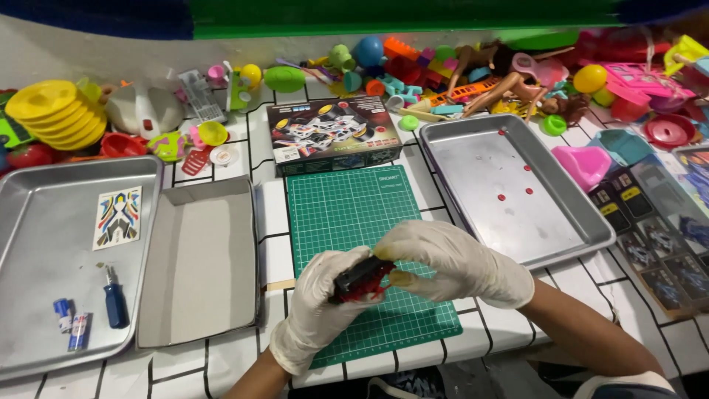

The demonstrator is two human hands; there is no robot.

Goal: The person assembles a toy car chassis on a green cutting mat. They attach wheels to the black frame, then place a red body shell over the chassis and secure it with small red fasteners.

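White tiled bench (221, 362); green cutting mat (354, 214) at centre, steel trays left (29, 222) and right (569, 222). Both gloved hands, left (325, 303) and right (450, 262), grip a small red-and-black toy (360, 279) over the mat's near edge. Step in hand: apparently working its parts; details obscured. Next move calls for a firm left-hand hold.

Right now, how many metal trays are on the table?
2. One metal tray lies at the left, holding a screwdriver; the other tray lies at the right, beyond the green mat.
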